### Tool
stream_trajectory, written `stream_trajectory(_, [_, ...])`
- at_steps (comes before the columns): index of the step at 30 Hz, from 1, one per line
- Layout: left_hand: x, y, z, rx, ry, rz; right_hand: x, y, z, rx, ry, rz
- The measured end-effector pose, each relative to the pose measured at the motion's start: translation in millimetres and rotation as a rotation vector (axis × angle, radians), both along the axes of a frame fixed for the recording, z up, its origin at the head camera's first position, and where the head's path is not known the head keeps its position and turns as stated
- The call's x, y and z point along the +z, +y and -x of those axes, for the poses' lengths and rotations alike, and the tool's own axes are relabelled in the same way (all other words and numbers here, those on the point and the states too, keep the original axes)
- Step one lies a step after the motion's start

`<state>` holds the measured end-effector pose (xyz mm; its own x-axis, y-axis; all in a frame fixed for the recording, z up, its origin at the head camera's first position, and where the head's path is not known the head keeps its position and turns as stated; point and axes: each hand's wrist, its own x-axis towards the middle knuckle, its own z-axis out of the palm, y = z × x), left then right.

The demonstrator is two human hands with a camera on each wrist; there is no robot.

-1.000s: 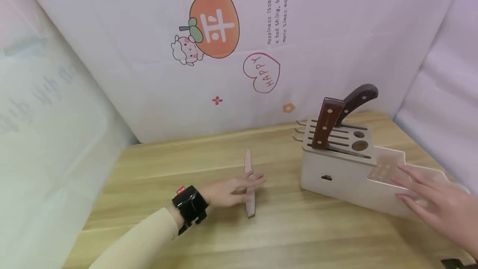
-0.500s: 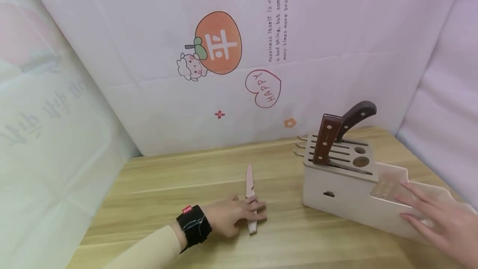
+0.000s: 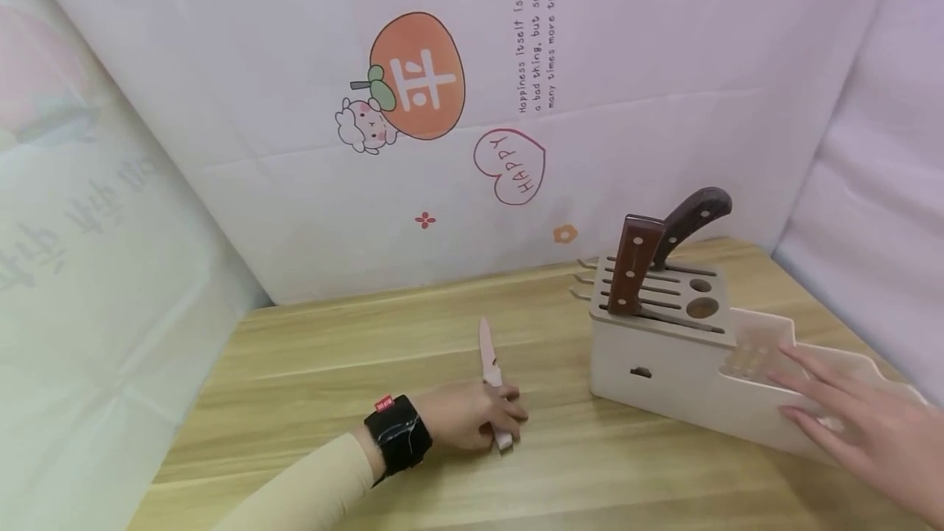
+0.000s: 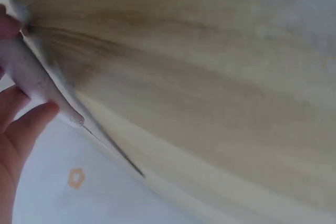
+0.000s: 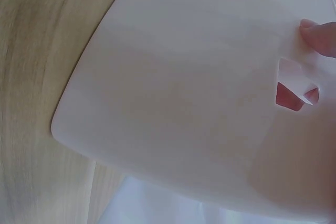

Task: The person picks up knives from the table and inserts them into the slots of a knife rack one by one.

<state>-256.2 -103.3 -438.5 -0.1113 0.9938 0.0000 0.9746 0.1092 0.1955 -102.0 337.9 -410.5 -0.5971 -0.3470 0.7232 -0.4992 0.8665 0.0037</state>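
Note:
A small pale pink knife (image 3: 487,347) lies on the wooden table, its blade facing the back wall. My left hand (image 3: 468,416) holds its handle (image 4: 39,77), thumb and fingers on either side in the left wrist view. At the right stands a whitish knife holder (image 3: 686,379) with a slotted top and a lower open tray section. My right hand (image 3: 878,441) grips the tray's front wall: the thumb (image 5: 320,38) presses outside, and fingers show through a cut-out behind it.
Two brown-handled knives stand in the holder's slots, one with a straight handle (image 3: 633,265) and one with a curved handle (image 3: 693,220). Small hooks (image 3: 583,279) stick out from the holder's left side. A printed white cloth (image 3: 354,203) rises behind the table (image 3: 354,342).
My left hand has gone from reaching over the pink knife with spread fingers to closing around its handle. The right hand keeps its place on the holder. The head view has shifted slightly.

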Motion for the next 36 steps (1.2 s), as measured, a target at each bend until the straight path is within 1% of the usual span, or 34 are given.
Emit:
stream_trajectory(2, [2.8,0.2,0.9,-0.037,0.019,-0.085,1.1,0.6,0.4,-0.003,0.001,-0.006])
stream_trajectory(3, [5.5,0.4,1.4,-0.051,0.010,-0.140,1.5,0.9,0.3,-0.007,-0.003,-0.006])
stream_trajectory(5, [13.7,-0.4,1.8,-0.057,-0.015,-0.250,1.6,1.8,0.0,-0.011,-0.008,-0.009])
stream_trajectory(7, [24.4,-2.1,1.6,-0.040,-0.058,-0.342,0.9,2.2,-0.7,-0.007,-0.005,-0.009])
stream_trajectory(9, [36.8,-3.9,0.2,-0.015,-0.091,-0.423,0.5,2.5,-1.5,-0.008,0.001,-0.008])
stream_trajectory(12, [56.9,-6.6,-4.0,0.028,-0.072,-0.508,0.0,2.9,-2.1,-0.005,0.016,-0.011])
stream_trajectory(14, [73.2,-6.7,-8.0,0.048,-0.065,-0.565,0.4,3.5,-1.7,-0.007,0.027,-0.014])
stream_trajectory(16, [90.9,-5.2,-12.4,0.056,-0.087,-0.620,1.2,4.5,-0.6,-0.009,0.038,-0.015])
stream_trajectory(18, [109.0,-2.0,-16.6,0.045,-0.150,-0.685,2.2,6.0,0.5,-0.010,0.037,-0.017])
stream_trajectory(20, [126.6,2.9,-21.0,0.025,-0.227,-0.762,3.3,7.4,0.7,-0.021,0.014,-0.018])
stream_trajectory(22, [142.6,9.0,-25.4,-0.007,-0.298,-0.839,2.3,9.4,0.6,-0.027,-0.001,-0.021])
stream_trajectory(24, [156.4,16.0,-29.5,-0.046,-0.378,-0.907,0.9,10.1,0.6,-0.023,-0.015,-0.017])
stream_trajectory(26, [169.0,22.7,-34.6,-0.071,-0.482,-0.953,-2.1,10.5,2.0,-0.002,0.004,-0.013])
stream_trajectory(28, [180.2,28.8,-39.6,-0.079,-0.596,-0.985,-4.1,9.3,2.2,-0.001,0.018,-0.017])
stream_trajectory(30, [191.7,34.9,-44.6,-0.081,-0.687,-1.022,-5.7,8.7,1.6,-0.006,0.025,-0.023])
stream_trajectory(31, [198.2,38.2,-47.4,-0.085,-0.727,-1.043,-6.2,8.4,0.8,-0.021,0.026,-0.029])
stream_trajectory(33, [211.8,46.4,-51.8,-0.102,-0.763,-1.095,-5.9,8.4,-0.6,-0.044,0.022,-0.037])
stream_trajectory(36, [231.1,63.0,-56.6,-0.166,-0.786,-1.164,-4.6,9.4,-0.9,-0.051,0.023,-0.039])
